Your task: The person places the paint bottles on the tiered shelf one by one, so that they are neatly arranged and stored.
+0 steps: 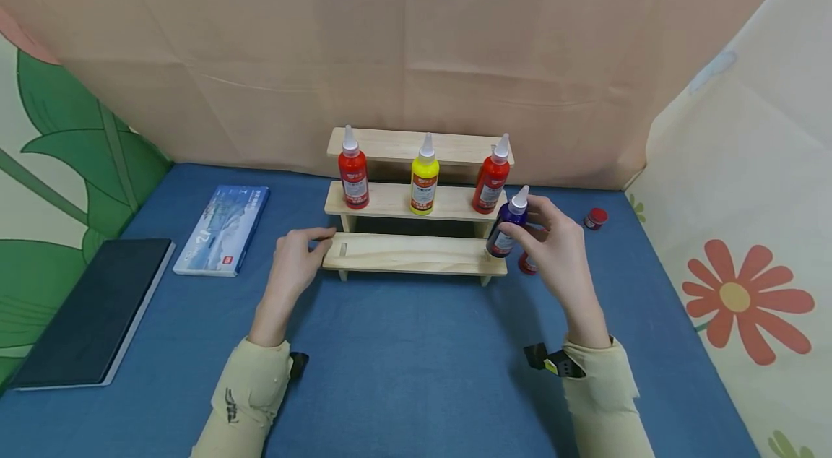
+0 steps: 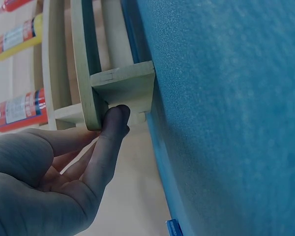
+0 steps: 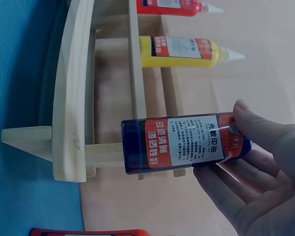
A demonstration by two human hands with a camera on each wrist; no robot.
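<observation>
A stepped wooden rack (image 1: 416, 248) with three shelves stands on the blue cloth. My left hand (image 1: 301, 256) pinches the left end of its lowest shelf between thumb and fingers. With my right hand (image 1: 552, 234) I hold a dark blue ink bottle (image 3: 184, 142) by its upper part, over the right end of the lowest shelf. On the middle shelf stand a red bottle (image 1: 354, 176) at left, a yellow bottle (image 1: 425, 180) in the centre and another red bottle (image 1: 490, 180) at right, all with white pointed caps.
Behind my right hand a red-capped bottle (image 1: 594, 218) is on the cloth, and a red bottle (image 1: 528, 264) is partly hidden by that hand. To the left lie a blue-and-white box (image 1: 222, 230) and a dark notebook (image 1: 94, 310). A beige sheet (image 1: 403, 46) hangs behind the rack.
</observation>
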